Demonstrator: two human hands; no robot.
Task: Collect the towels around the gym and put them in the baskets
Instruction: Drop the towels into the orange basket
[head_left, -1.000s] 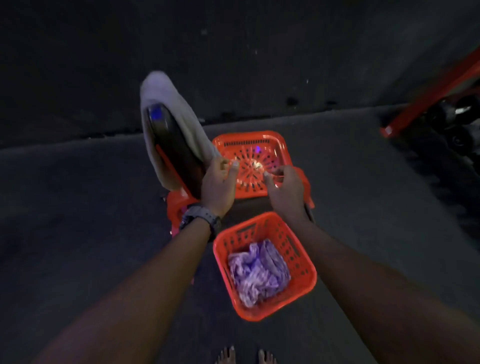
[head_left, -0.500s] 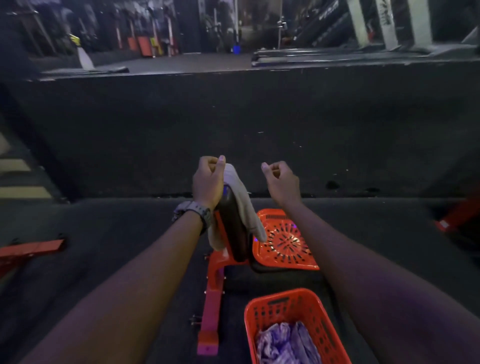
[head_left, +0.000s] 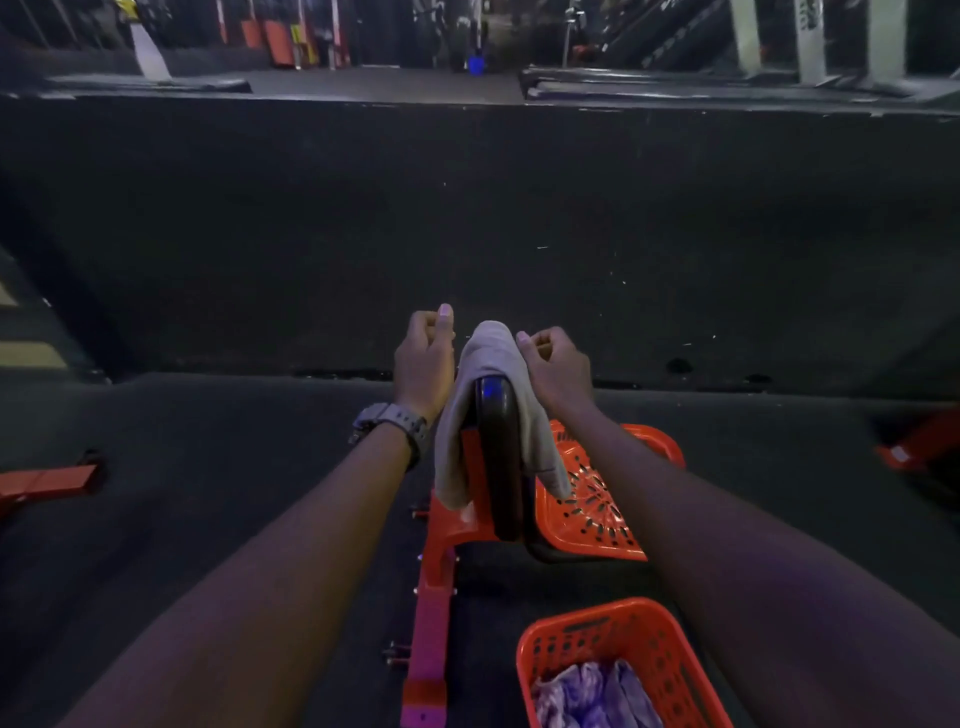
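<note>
Since half a second ago both hands have parted a little, so the grey towel (head_left: 491, 410) now shows between them instead of lying behind the left hand (head_left: 423, 358). That towel hangs draped over the top of an upright black pad (head_left: 498, 457) on an orange gym frame (head_left: 434, 587), one fold down each side. The left hand, with a watch (head_left: 389, 423) on its wrist, hovers just left of the towel's top, its fingers (head_left: 423, 325) curled in and holding nothing. The right hand (head_left: 558, 364) sits at the towel's upper right edge with curled fingers (head_left: 545, 343); whether its thumb tip touches or pinches the cloth cannot be told. Right of the pad an orange basket (head_left: 597, 499) lies tipped so its perforated bottom faces up. Nearer the person, a second orange basket (head_left: 618, 660) stands on the dark floor (head_left: 208, 467) with a purple-and-white towel (head_left: 592, 696) crumpled inside.
</note>
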